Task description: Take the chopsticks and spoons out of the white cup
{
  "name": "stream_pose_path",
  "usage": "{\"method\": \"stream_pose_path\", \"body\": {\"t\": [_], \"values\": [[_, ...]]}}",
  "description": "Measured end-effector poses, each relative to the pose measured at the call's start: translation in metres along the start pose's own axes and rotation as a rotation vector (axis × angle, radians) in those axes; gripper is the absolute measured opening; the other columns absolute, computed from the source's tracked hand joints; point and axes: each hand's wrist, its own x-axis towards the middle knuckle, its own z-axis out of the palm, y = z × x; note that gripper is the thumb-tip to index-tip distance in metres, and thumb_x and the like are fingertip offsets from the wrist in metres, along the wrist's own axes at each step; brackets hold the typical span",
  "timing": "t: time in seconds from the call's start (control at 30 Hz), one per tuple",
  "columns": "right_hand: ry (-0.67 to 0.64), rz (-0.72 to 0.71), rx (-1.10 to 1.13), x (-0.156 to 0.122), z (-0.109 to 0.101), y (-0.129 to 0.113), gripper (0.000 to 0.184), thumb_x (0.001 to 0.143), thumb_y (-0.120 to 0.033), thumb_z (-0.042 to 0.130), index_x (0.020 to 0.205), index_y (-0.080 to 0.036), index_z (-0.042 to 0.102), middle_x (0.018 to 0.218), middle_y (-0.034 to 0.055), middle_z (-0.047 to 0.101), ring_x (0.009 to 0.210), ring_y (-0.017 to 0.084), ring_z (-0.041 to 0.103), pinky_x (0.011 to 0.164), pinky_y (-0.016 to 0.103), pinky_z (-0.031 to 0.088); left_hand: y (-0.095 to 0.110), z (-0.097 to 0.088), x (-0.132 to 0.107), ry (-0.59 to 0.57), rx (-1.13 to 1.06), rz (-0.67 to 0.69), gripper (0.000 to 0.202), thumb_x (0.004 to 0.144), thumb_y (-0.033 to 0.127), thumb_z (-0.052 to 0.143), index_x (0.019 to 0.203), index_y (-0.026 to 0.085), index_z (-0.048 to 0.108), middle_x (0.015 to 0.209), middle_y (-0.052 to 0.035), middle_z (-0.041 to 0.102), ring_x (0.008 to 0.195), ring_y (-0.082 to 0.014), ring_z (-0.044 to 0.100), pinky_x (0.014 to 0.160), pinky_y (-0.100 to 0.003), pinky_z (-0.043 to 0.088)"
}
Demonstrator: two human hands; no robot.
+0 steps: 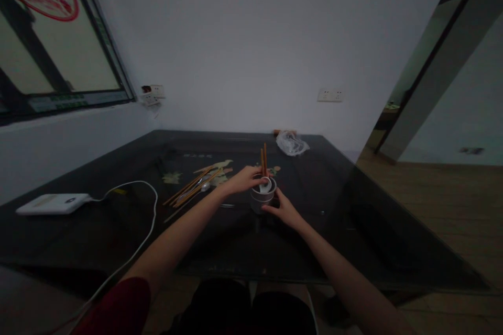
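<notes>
A grey cylindrical utensil holder (259,202) stands upright on the dark table. Two brown chopsticks (263,161) rise from its mouth. My left hand (246,179) is at the rim, its fingers closed on a white spoon (266,186) whose rounded end shows at the opening; the rest of the spoon is hidden. Around the right side and front of the holder curls my right hand (288,211), steadying it with thumb and fingers. To the left lie several loose chopsticks (184,192) in a pile, with a metal spoon (205,186) among them.
A white power bank (55,203) sits at the table's left, its white cable (154,209) running over the front edge. Near the wall is a crumpled clear plastic bag (291,144). The glossy tabletop (322,241) has printed floral patterns.
</notes>
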Motion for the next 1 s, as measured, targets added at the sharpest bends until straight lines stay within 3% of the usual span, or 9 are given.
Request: {"method": "stream_pose_path", "body": {"t": [0.17,0.3,0.53,0.7,0.83,1.0], "values": [[-0.013,0.027,-0.018,-0.001,-0.001,0.000,0.073,0.068,-0.036,0.075,0.131,-0.022,0.042,0.130,0.0105,0.054,0.119,0.027,0.052,0.102,0.043,0.040,0.001,0.005,-0.005,0.178,-0.084,-0.029,0.031,0.085,0.042,0.055,0.099,0.014,0.062,0.098,-0.0078,0.068,0.090,-0.0209,0.063,0.080,-0.031,0.048],[-0.022,0.033,-0.038,-0.001,-0.003,0.001,0.070,0.070,-0.035,0.074,0.130,-0.021,0.042,0.128,0.0106,0.055,0.119,0.026,0.051,0.102,0.043,0.040,0.001,-0.002,-0.002,0.365,-0.210,0.005,0.032,0.086,0.043,0.053,0.096,0.014,0.058,0.090,-0.0069,0.065,0.083,-0.0185,0.061,0.075,-0.029,0.048],[-0.025,0.028,-0.064,0.000,-0.003,0.001,0.072,0.069,-0.036,0.075,0.130,-0.021,0.040,0.129,0.0110,0.054,0.119,0.026,0.052,0.101,0.042,0.040,-0.003,-0.053,-0.015,0.718,-0.328,-0.049,0.030,0.080,0.040,0.059,0.098,0.015,0.055,0.088,-0.0036,0.061,0.079,-0.0145,0.058,0.072,-0.026,0.048],[-0.021,0.042,-0.052,-0.001,-0.001,-0.004,0.071,0.069,-0.037,0.074,0.129,-0.020,0.041,0.130,0.0121,0.053,0.120,0.026,0.051,0.102,0.042,0.040,-0.031,-0.088,-0.047,0.675,-0.423,-0.318,0.027,0.073,0.034,0.062,0.090,0.015,0.054,0.085,-0.0030,0.062,0.075,-0.0153,0.060,0.070,-0.030,0.050],[-0.008,0.052,-0.047,-0.002,0.000,-0.005,0.071,0.068,-0.038,0.074,0.129,-0.020,0.042,0.130,0.0122,0.054,0.119,0.026,0.052,0.102,0.042,0.040,-0.056,-0.101,-0.069,0.650,-0.244,-0.509,0.023,0.068,0.032,0.060,0.082,0.014,0.054,0.072,-0.0007,0.059,0.066,-0.0151,0.057,0.062,-0.027,0.047],[-0.004,0.051,-0.076,-0.002,-0.001,-0.007,0.071,0.069,-0.039,0.073,0.130,-0.020,0.041,0.131,0.0120,0.053,0.121,0.027,0.050,0.103,0.042,0.039,-0.076,-0.110,-0.084,0.586,0.015,-0.630,0.017,0.071,0.027,0.054,0.078,0.012,0.057,0.069,-0.0020,0.061,0.065,-0.0164,0.058,0.058,-0.024,0.045]]}}
